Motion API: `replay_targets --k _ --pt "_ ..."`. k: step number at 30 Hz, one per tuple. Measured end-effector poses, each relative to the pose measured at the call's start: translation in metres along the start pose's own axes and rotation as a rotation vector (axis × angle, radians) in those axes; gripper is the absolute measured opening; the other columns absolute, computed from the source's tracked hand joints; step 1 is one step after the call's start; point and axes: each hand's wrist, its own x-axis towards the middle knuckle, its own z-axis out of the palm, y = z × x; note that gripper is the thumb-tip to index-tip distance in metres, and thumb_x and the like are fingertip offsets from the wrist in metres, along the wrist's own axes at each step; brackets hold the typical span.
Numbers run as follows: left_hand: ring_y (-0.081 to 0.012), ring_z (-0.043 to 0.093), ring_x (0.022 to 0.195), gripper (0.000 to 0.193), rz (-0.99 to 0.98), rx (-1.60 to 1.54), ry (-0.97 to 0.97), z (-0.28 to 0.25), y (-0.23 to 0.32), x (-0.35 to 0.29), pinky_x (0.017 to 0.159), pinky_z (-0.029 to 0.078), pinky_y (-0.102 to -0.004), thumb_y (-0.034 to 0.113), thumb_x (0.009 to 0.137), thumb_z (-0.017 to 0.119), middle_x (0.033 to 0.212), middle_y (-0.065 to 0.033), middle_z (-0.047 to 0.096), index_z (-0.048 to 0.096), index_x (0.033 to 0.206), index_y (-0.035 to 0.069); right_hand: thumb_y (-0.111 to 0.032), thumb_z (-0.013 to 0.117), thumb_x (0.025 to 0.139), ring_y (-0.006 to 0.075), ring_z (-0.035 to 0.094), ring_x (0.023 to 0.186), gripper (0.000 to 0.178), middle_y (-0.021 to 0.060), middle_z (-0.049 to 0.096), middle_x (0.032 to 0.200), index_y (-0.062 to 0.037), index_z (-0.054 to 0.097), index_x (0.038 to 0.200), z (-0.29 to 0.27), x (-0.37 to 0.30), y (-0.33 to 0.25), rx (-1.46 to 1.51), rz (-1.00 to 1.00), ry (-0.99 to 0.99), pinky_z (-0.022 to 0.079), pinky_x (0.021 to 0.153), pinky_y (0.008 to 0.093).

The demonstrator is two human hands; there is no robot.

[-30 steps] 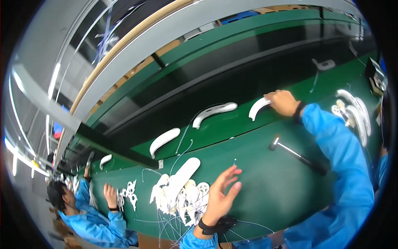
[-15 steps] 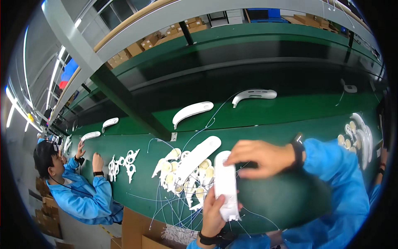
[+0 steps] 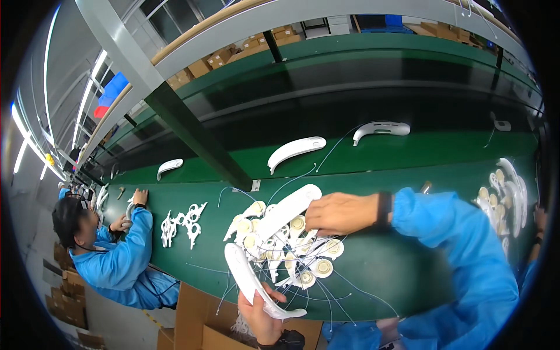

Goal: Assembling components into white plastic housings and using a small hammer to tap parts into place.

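We see the left hand (image 3: 261, 322) holding a shell (image 3: 240, 273) just near-left of the pile (image 3: 322, 268), long axis far-left to near-right. Right hand (image 3: 343, 212), fingers bunched, sits nearer the pile, at its far-right side; we can't tell if it's pinching anything.

Workbench (image 3: 396, 262), green, spans foreground | bed (image 3: 350, 73), black, glossy, lies beyond | post (image 3: 192, 133), slanting, grey above, dark green below | overhead beam (image 3: 233, 28), grey, wood-toned edge | strip lights (image 3: 89, 90), white, glow at left | panes (image 3: 170, 23), dark, upper left | cardboard boxes (image 3: 220, 57), stacked behind | drawer cabinet (image 3: 338, 25), white | floor (image 3: 129, 331), grey, bears yellow line (image 3: 153, 318)
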Motion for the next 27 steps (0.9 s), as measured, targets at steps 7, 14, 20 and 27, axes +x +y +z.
replay_targets --k 7,14,20,27 --pt "-0.0283 0.070 0.074 0.047 0.077 0.045 -0.071 0.053 0.024 0.021 0.068 0.059 -0.0398 0.008 0.097 0.059 0.109 -0.0198 0.064 0.039 0.138 -0.003 -0.014 0.073 0.089 0.0329 0.067 0.087 0.025 0.0138 0.068 0.097 -0.0015 0.064 0.108 -0.110 -0.052 -0.046 0.001 0.149 0.282 0.054 0.074 0.0425" --pt "-0.0268 0.071 0.083 0.052 -0.093 0.176 -0.471 0.128 0.014 0.037 0.075 0.060 -0.0389 -0.006 0.093 0.052 0.114 -0.0219 0.064 0.036 0.143 -0.002 -0.011 0.073 0.091 0.0201 0.062 0.087 0.032 0.0081 0.067 0.102 -0.0030 0.069 0.122 -0.181 -0.121 -0.110 0.172 0.218 0.426 0.049 0.072 0.0313" --pt "-0.0153 0.068 0.083 0.045 -0.030 0.487 -0.859 0.187 -0.011 0.012 0.074 0.055 -0.0284 -0.001 0.093 0.059 0.105 -0.0122 0.069 0.048 0.137 -0.003 -0.016 0.070 0.096 0.0210 0.058 0.078 0.040 0.0113 0.061 0.102 -0.0039 0.062 0.133 -0.150 -0.142 -0.126 0.268 0.306 0.417 0.050 0.071 0.0343" --pt "-0.0115 0.064 0.088 0.042 0.170 0.709 -0.926 0.206 -0.007 -0.005 0.074 0.053 -0.0254 0.001 0.093 0.063 0.107 -0.0078 0.066 0.053 0.133 -0.003 -0.015 0.071 0.094 0.0216 0.061 0.078 0.030 0.0107 0.059 0.096 -0.0016 0.064 0.120 -0.133 -0.153 -0.116 0.302 0.364 0.510 0.052 0.069 0.0336"
